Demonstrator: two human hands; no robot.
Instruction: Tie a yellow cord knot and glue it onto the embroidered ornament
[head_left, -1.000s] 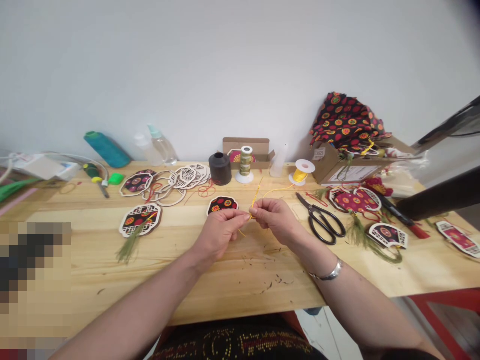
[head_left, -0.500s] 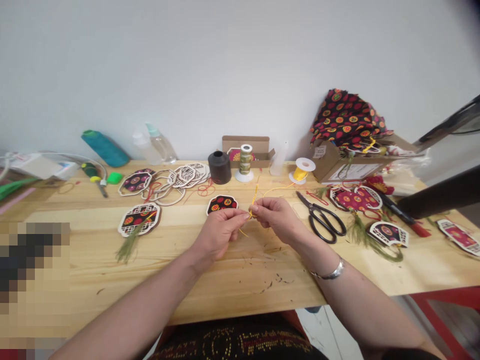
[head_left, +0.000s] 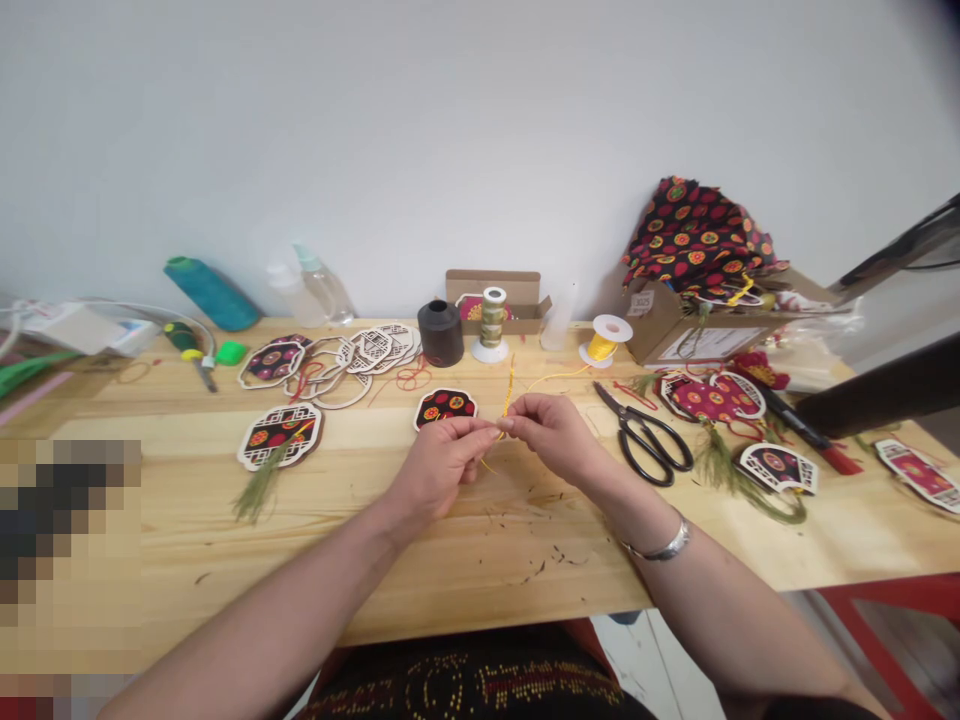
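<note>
My left hand (head_left: 442,462) and my right hand (head_left: 553,432) meet above the middle of the table, fingertips pinched together. Between them is a thin yellow cord (head_left: 511,388); a braided-looking length of it rises away from my fingers and a loose end hangs below. The exact spot where the fingers grip is mostly hidden. From a white spool of yellow cord (head_left: 600,347) a strand runs toward my right hand. Just behind my left hand lies a flower-patterned fabric plaque (head_left: 445,407) with a pale rim. Black-handled scissors (head_left: 646,445) rest right of my right hand.
Wooden lattice frames (head_left: 382,348), a tasseled ornament (head_left: 279,438), a black thread cone (head_left: 440,334) and a gold thread spool (head_left: 492,325) stand or lie on the table (head_left: 360,590). At right are more ornaments (head_left: 709,395) and a cardboard box (head_left: 675,335) heaped with patterned fabric.
My fingertips have drawn closer together over the yellow cord, covering the small loop that showed between them. The upright cord end leans slightly differently.
</note>
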